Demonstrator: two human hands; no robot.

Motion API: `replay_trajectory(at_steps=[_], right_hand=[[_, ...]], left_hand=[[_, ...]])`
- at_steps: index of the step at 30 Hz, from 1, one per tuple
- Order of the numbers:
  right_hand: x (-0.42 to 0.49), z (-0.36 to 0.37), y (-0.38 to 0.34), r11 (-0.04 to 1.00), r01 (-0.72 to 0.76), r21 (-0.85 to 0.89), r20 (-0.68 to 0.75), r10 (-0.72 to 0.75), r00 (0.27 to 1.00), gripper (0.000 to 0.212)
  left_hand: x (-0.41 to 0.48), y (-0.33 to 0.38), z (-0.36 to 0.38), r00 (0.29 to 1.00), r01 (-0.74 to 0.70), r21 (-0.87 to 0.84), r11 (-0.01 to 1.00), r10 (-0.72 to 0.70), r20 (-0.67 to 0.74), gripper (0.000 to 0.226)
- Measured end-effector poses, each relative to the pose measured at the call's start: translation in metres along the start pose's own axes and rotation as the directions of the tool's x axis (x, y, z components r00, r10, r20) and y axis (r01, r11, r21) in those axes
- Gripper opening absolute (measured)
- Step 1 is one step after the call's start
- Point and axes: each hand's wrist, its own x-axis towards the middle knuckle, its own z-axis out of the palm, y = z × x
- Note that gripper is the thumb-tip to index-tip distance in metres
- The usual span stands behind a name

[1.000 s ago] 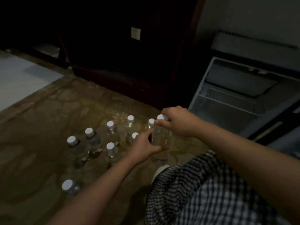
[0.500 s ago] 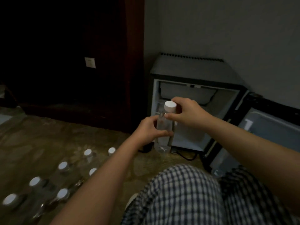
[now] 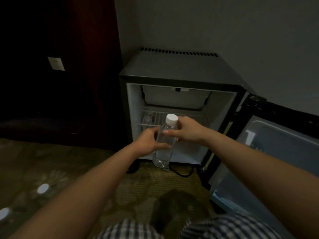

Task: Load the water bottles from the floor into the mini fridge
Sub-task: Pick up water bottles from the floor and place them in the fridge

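Note:
A clear water bottle (image 3: pixel 164 152) with a white cap is held upright in the air in front of the open mini fridge (image 3: pixel 179 69). My left hand (image 3: pixel 148 142) grips the bottle's middle from the left. My right hand (image 3: pixel 186 130) holds its upper part just below the cap. The fridge interior shows a wire shelf (image 3: pixel 155 118) and a freezer box at the top. Two white caps of other bottles (image 3: pixel 42 188) show on the carpet at the lower left, blurred.
The fridge door (image 3: pixel 269 163) stands open to the right, with a black cable on the carpet below the fridge. Dark wooden furniture with a wall socket (image 3: pixel 56 63) fills the left. My checked shorts are at the bottom edge.
Both hands lifted the bottle off the carpet and carried it right toward the fridge. The view swung from the bottle group to the fridge, which is now closer and centred.

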Motion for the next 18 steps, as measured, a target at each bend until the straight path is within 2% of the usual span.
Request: replay_trajectory(at_steps=[2, 7, 10, 14, 18], right_hand=[[0.015, 0.007, 0.013, 0.999, 0.028, -0.015, -0.009, -0.028, 1.0, 0.014], [0.045, 0.034, 0.045, 0.998, 0.057, -0.034, -0.008, -0.057, 0.998, 0.018], [0.067, 0.051, 0.067, 0.998, 0.042, -0.044, 0.0, -0.042, 0.999, 0.011], [0.092, 0.069, 0.094, 0.997, -0.009, -0.08, -0.02, 0.007, 1.0, 0.032], [0.113, 0.084, 0.115, 0.992, -0.084, -0.096, -0.02, 0.083, 0.996, 0.032]], left_hand=[[0.012, -0.014, 0.003, 1.0, 0.024, -0.004, 1.0, -0.024, 0.005, 0.043], [0.037, -0.058, 0.012, 0.996, 0.092, -0.021, 0.996, -0.092, 0.005, 0.054], [0.053, -0.083, 0.016, 0.989, 0.146, -0.037, 0.989, -0.145, 0.032, 0.056], [0.075, -0.113, 0.022, 0.98, 0.196, -0.064, 0.978, -0.193, 0.054, 0.056], [0.095, -0.137, 0.028, 0.974, 0.22, -0.092, 0.971, -0.213, 0.073, 0.046]])
